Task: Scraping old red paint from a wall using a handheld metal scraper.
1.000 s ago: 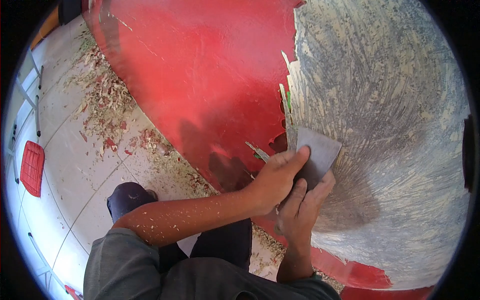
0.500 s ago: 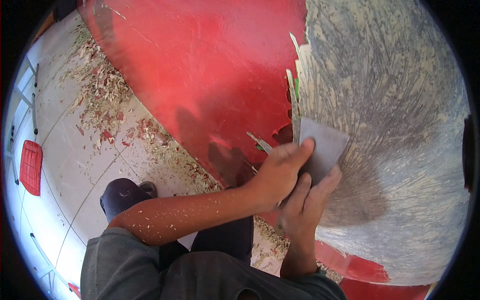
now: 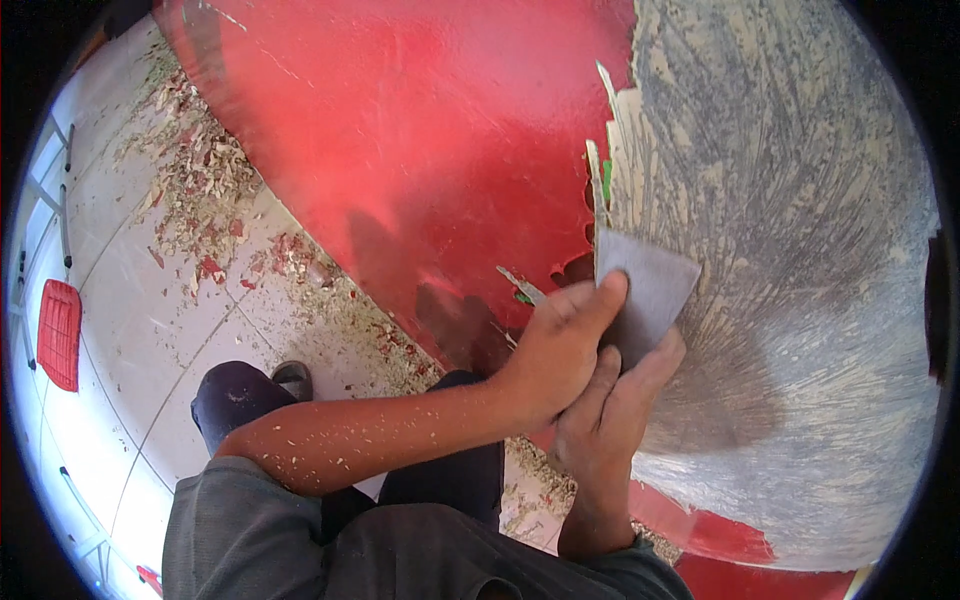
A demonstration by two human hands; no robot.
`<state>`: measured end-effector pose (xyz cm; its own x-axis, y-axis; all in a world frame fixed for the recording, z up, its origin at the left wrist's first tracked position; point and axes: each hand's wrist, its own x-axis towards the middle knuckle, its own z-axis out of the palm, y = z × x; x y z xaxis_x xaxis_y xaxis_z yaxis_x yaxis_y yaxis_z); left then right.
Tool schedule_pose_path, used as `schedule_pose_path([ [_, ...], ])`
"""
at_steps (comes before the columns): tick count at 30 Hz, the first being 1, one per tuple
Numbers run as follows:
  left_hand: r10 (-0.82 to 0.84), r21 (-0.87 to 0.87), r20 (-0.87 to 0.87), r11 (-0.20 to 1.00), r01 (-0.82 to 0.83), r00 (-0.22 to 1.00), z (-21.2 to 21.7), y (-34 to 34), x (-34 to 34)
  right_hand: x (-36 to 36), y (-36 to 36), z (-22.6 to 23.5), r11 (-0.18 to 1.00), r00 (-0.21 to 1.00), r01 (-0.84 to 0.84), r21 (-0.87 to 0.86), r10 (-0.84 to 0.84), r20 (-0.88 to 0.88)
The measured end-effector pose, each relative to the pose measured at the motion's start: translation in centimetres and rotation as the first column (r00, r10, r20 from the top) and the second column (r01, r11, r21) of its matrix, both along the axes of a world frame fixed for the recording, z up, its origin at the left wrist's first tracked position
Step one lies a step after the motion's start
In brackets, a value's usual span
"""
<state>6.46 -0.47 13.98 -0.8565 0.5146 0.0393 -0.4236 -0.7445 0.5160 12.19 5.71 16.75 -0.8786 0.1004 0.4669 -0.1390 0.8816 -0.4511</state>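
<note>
Both hands press a flat grey metal scraper blade (image 3: 648, 290) against a large curved panel. The left hand (image 3: 555, 350) comes in across the body and lies on top, its fingers closed over the lower left part of the blade, with the forefinger stretched along the blade's left edge. The right hand (image 3: 612, 410) sits just beneath it, fingers curled up against the blade's lower right corner, so the two hands are pressed together around the tool. Whether the tool has a handle cannot be told, since the hands cover that part.

The blade rests flat at the boundary between the two surfaces of the panel: to its left is the glossy red paint (image 3: 420, 130), and to its right the stripped area (image 3: 790, 250), which is grey and cream with fan-shaped scrape marks. Along that boundary, just above the blade, curls of lifted paint (image 3: 600, 170) stand up from the panel, cream on one side, with a bit of green showing. A smaller lifted strip (image 3: 520, 285) lies just left of the left hand's knuckles.

The left forearm (image 3: 380, 435) is dusted with pale flecks. Below it are grey trousers (image 3: 300, 530) and a dark shoe (image 3: 240, 395) on the pale tiled floor (image 3: 130, 320). Red and cream paint shavings (image 3: 200, 190) lie scattered on the floor beside the panel's edge. A red plastic item (image 3: 60, 335) lies on the floor at the far left, well apart from the hands.
</note>
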Motion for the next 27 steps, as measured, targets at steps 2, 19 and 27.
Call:
schedule_pose_path([
  [2, -0.004, 0.003, 0.014, 1.000, 0.004, 1.000, -0.2, 0.3, 0.3, 0.1, -0.3, -0.5, 0.999, 0.999, 0.030, 0.022, -0.029, -0.020],
  [19, -0.070, 0.006, -0.018, 0.998, 0.070, 0.997, 0.1, -0.5, 0.1, 0.1, -0.6, -1.3, 0.999, 0.996, 0.001, -0.049, -0.005, -0.086],
  [27, -0.036, -0.054, -0.035, 0.998, 0.034, 0.999, 0.7, -1.2, -0.6, -0.3, -1.0, -0.8, 0.992, 0.998, -0.030, -0.121, 0.025, -0.050],
])
